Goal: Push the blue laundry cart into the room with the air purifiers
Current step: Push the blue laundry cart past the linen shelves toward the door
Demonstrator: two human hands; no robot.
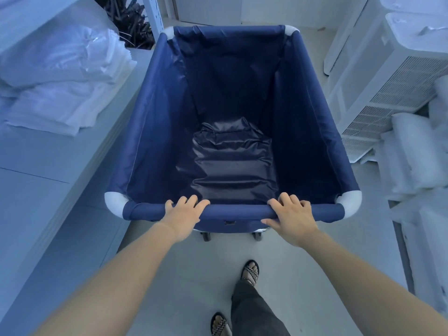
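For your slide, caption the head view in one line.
Both hands, left hand and right hand, grip the empty blue laundry cart.

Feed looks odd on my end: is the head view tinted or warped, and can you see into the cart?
Head view: strong blue cast, whites read bluish; wide-angle bending at the edges; blue laundry cart interior dim but readable, its floor liner glossy; both hands sharp.

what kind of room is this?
Probably a laundry or linen storeroom: folded white linens on the left counter, an empty blue cart gripped by both hands, and white air purifiers stacked on the right.
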